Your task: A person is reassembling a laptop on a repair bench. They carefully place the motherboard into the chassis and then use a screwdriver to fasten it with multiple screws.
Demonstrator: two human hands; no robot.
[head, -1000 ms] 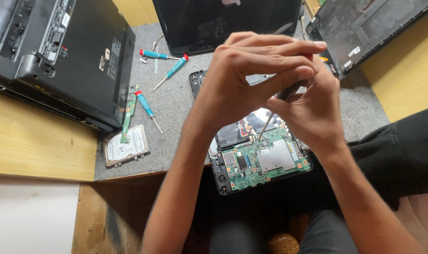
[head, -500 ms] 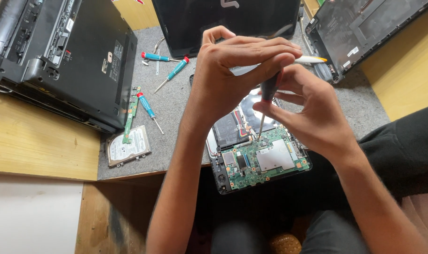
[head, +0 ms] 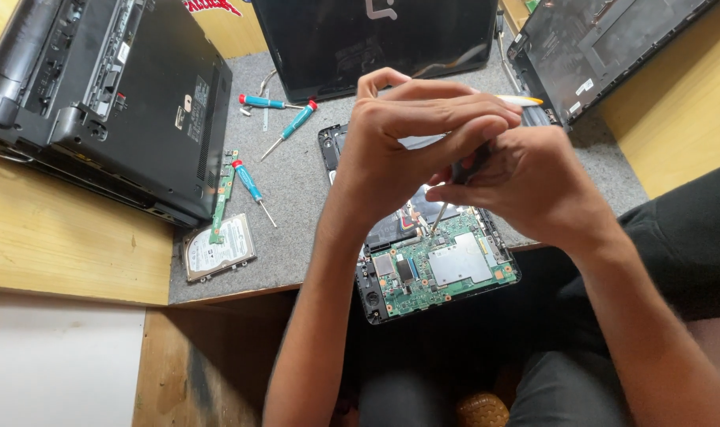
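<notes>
Board (head: pixel 447 265) first: green circuit board sits bare in an opened black device shell (head: pixel 373 294), which overhangs the near edge of the grey mat (head: pixel 297 190), close to the body so both hands can work straight above it. A flat metal shield covers the board's middle; chips lie to its left.

Screwdriver (head: pixel 447 198) stands nearly upright, tip down on the board's far edge, by the looks of it on a screw, though the head is too small to see. Right hand (head: pixel 534 186) has fingers closed around the dark handle, pinching it low for control. Left hand (head: pixel 407 146) arches over the top, fingers curled and closed across the handle's upper end, likely pressing down and steadying the shaft. Exactly what its fingertips touch is hidden behind the knuckles. A pale yellowish tip (head: pixel 522 100) sticks out past the left fingers; can't tell what it belongs to.

Left on the mat: a bare hard drive (head: pixel 217 249) at the near corner, narrow green strip board (head: pixel 221 194) lying partly over it, one blue-handled driver (head: pixel 249 186) just beside that.

Farther: two more blue drivers (head: pixel 285 119) lying loose, within reach. Black laptop (head: pixel 107 95) upside down, half on the wooden bench (head: pixel 59 245). Dark screen panel (head: pixel 376 39) at the back, another black case part (head: pixel 605 47) at far right.
</notes>
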